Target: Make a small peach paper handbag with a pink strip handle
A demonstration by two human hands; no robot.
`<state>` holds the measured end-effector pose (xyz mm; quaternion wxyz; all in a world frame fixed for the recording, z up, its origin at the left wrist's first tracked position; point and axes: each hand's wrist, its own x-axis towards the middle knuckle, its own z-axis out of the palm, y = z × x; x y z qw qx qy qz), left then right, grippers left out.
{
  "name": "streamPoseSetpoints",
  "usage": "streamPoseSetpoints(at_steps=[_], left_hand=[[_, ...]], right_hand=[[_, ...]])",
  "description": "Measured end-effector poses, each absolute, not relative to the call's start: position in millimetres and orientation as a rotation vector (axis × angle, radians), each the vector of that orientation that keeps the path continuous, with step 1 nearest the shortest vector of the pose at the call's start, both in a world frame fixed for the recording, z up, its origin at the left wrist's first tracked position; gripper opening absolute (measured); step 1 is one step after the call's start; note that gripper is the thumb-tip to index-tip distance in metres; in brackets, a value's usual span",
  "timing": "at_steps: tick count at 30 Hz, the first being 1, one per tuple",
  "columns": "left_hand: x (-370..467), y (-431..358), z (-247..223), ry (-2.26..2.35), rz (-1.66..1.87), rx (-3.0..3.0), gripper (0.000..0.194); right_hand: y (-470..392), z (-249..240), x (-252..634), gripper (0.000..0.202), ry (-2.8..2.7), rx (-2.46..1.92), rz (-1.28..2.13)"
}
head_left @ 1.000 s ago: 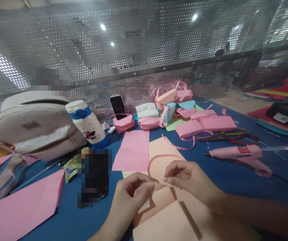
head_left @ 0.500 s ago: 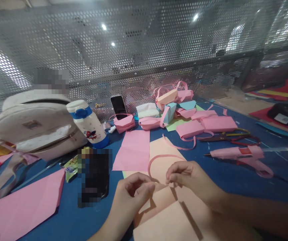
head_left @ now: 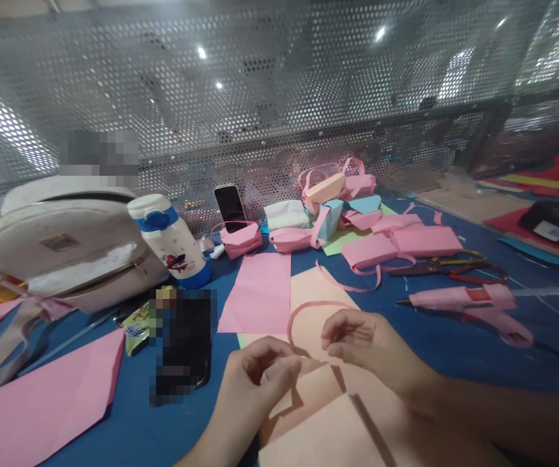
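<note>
The folded peach paper is at the near middle, with its flaps partly raised, and it lies over a flat peach sheet. The left hand is at its far left edge; thumb and index finger are almost together and seem to pinch the thin flap there. The right hand is just beyond the far right corner, with fingers half curled and thumb close to them; I cannot tell whether something thin is between. A narrow pink strip makes a curve beyond both hands.

Farther, to the left of the flat sheet, there is a pink sheet. To the right lie a pink glue gun and, just beyond it, scissors. Small pink boxes are grouped at the far middle. On the far left, a white bottle stands beside a pale backpack.
</note>
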<state>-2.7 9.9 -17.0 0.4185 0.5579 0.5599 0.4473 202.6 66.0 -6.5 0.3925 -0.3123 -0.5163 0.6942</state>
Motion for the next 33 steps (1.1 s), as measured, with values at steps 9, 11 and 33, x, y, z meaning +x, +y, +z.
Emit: streamPoseSetpoints(at_steps=[9,11,33], left_hand=[[0,11,-14,1.337,1.146,1.353,0.022],[1,10,-12,1.336,1.146,1.316,0.021],[-2,10,-18,1.364,1.13,1.356,0.021]], right_hand=[[61,-11,203,0.018,-1.375,-0.729,1.577],[60,-13,204,0.015,-1.388,-0.697,1.555],[64,-16,207,0.012,-1.393,-0.769,1.568]])
